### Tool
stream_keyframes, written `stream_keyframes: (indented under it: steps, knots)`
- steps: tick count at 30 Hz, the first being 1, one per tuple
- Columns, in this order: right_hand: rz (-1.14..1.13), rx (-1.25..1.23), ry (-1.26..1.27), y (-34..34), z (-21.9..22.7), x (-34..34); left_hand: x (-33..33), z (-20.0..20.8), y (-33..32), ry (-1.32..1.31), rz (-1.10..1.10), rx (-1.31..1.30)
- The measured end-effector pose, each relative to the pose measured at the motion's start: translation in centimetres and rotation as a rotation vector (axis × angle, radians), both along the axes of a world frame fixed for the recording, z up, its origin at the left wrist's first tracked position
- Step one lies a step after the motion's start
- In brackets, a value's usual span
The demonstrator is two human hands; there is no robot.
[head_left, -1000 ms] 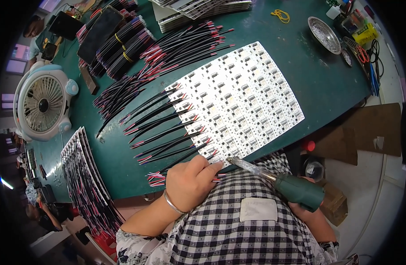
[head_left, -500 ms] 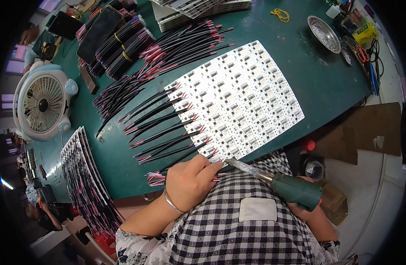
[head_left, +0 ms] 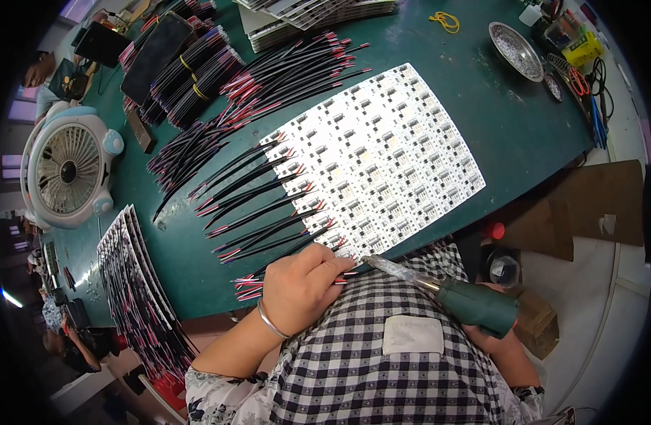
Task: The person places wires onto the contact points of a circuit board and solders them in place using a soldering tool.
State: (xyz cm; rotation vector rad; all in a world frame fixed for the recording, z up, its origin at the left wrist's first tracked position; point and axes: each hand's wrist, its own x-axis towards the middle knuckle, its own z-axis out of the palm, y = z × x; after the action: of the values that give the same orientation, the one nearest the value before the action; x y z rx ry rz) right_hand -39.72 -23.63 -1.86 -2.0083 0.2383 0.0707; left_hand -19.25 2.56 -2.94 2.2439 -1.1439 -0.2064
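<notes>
A white circuit board sheet with rows of small components lies on the green table. Along its left edge, several black cables with red and white wire ends are attached. My left hand is closed at the sheet's near corner, its thumb and fingers pinched around black wires whose bared ends stick out on the left. In my right hand is a green soldering gun. Its silvery tip meets the near corner of the sheet, just right of my left fingertips. The gun's body covers most of my right fingers.
Loose black cables and banded cable bundles lie behind the sheet. A fan stands at the left, near wired boards. Stacked boards, a metal dish and yellow bands sit farther back. A person is at far left.
My left hand has shifted slightly left, and the wire ends with it. The soldering gun stays at the same corner of the sheet. The whole scene has moved a little in view.
</notes>
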Motion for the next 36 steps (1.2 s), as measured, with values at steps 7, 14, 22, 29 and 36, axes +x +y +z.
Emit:
stream_keyframes:
  steps: [7,14,22,29,36]
  knots:
    - [-0.019,0.008,0.050,0.1,-0.2,-0.1,0.4,0.0,0.0,0.002,-0.048,-0.021]
    - [0.033,-0.050,-0.003,0.3,-0.2,0.0,0.7,-0.2,0.2,0.006,-0.088,-0.027]
    - [0.126,-0.121,-0.043,-0.8,-1.1,-0.4,0.8,-0.2,0.2,-0.002,-0.104,-0.024]
    - [-0.360,0.756,-0.289,-0.3,-0.3,5.1,0.8,0.2,0.1,0.000,-0.106,-0.005]
    - [-0.519,1.058,-0.340,-2.9,-3.7,13.5,0.9,-0.4,1.6,0.144,-0.068,-0.241]
